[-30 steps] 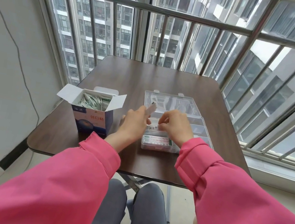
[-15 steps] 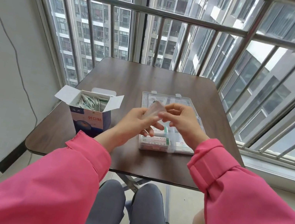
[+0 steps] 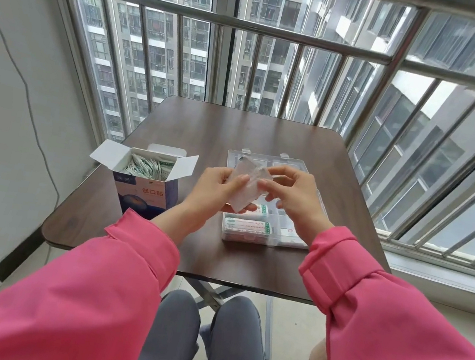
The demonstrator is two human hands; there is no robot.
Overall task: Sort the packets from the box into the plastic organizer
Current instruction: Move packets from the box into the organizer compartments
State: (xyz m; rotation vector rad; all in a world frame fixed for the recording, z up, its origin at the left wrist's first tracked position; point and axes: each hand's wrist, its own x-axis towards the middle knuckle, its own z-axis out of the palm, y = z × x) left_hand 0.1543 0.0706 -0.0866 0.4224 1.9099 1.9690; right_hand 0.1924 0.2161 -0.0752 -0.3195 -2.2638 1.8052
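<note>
packets fill the opened box on the counter as we hold a pale one above the plastic organizer, left hand and right hand each pinching an edge. we judge the step mid-sort; next we must lower it into a free compartment.

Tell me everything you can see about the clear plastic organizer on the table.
The clear plastic organizer is a shallow, transparent box split into compartments. It lies flat on the dark brown table, to the right of the open white and blue cardboard box. Its lid is open and lies at the far side, with two small tabs on the far edge. The near left compartment holds white packets with green and red print. Both hands hover above it; neither clearly touches it.
</note>
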